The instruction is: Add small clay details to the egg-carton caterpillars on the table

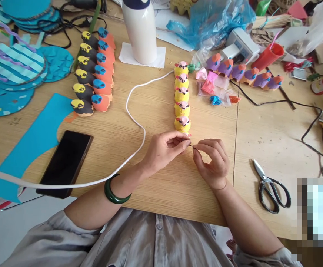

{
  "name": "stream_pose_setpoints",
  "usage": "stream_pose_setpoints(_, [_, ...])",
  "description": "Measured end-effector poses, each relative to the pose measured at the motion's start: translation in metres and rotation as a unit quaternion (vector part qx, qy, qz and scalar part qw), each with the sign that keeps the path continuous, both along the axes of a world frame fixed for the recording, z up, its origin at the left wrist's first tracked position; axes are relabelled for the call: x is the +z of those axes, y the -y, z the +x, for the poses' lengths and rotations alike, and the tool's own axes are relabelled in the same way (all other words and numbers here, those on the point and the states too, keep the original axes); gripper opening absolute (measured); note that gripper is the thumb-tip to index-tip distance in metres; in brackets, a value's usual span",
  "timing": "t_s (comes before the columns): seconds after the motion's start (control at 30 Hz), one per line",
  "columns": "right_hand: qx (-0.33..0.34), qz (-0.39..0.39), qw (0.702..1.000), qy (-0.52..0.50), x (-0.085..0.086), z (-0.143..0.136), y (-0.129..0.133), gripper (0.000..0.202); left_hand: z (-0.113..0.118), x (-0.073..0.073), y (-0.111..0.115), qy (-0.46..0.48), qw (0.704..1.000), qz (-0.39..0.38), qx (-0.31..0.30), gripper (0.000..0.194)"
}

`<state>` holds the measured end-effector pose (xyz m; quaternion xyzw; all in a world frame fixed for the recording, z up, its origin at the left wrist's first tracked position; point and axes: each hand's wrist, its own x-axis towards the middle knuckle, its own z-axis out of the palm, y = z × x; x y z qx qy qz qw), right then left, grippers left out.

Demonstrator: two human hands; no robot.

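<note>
Near the middle of the table, my left hand [168, 149] is closed in a pinch at the near end of a column of yellow figures [182, 107] with pink tops and dark marks. A thin dark strand [192, 146] runs between my two hands. Its right end is pinched between the thumb and finger of my right hand [213, 159]. The left end goes into the fingertips of my left hand. The nearest yellow figure is mostly hidden behind my left hand.
A white cable [144, 129] curves left of my hands, past a phone [67, 159] and blue sheet [30, 144]. Scissors [267, 181] lie right. Black, orange and purple figures, a white bottle [141, 33] and clay packets [210, 83] stand farther back.
</note>
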<state>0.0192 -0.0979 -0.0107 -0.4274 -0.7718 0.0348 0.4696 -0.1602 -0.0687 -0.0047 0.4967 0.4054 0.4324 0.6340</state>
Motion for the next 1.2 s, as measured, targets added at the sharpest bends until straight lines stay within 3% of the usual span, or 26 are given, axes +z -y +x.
stream_pose_setpoints(0.13, [-0.019, -0.079, 0.990, -0.112, -0.003, 0.001, 0.003, 0.022, -0.001, 0.011, -0.001, -0.015, 0.999, 0.002, 0.046, 0.026])
stream_pose_setpoints(0.3, [-0.038, -0.232, 0.935, -0.265, -0.006, 0.000, 0.005, 0.017, -0.004, 0.018, -0.007, 0.068, 0.995, -0.051, 0.059, 0.026])
stream_pose_setpoints(0.47, [-0.048, -0.263, 0.910, -0.317, -0.004, -0.003, 0.004, 0.012, -0.004, 0.009, -0.011, 0.159, 0.977, -0.130, 0.061, 0.027])
stream_pose_setpoints(0.63, [-0.027, -0.286, 0.889, -0.357, -0.002, -0.004, 0.005, 0.012, -0.005, 0.012, -0.014, 0.212, 0.956, -0.196, 0.052, 0.021])
stream_pose_setpoints(0.7, [-0.010, -0.307, 0.858, -0.412, -0.001, -0.005, 0.004, 0.010, -0.006, 0.014, -0.015, 0.221, 0.951, -0.210, 0.053, 0.022])
stream_pose_setpoints(0.87, [0.028, -0.397, 0.744, -0.537, 0.004, -0.004, -0.003, 0.010, -0.006, 0.013, -0.015, 0.213, 0.958, -0.186, 0.039, 0.026])
stream_pose_setpoints(0.97, [0.041, -0.435, 0.704, -0.561, 0.007, -0.004, -0.006, 0.016, -0.004, 0.012, -0.012, 0.186, 0.969, -0.163, 0.022, 0.026])
stream_pose_setpoints(1.2, [0.094, -0.532, 0.611, -0.578, 0.014, -0.004, -0.006, 0.024, -0.002, 0.011, -0.001, 0.000, 0.999, 0.037, 0.015, 0.026])
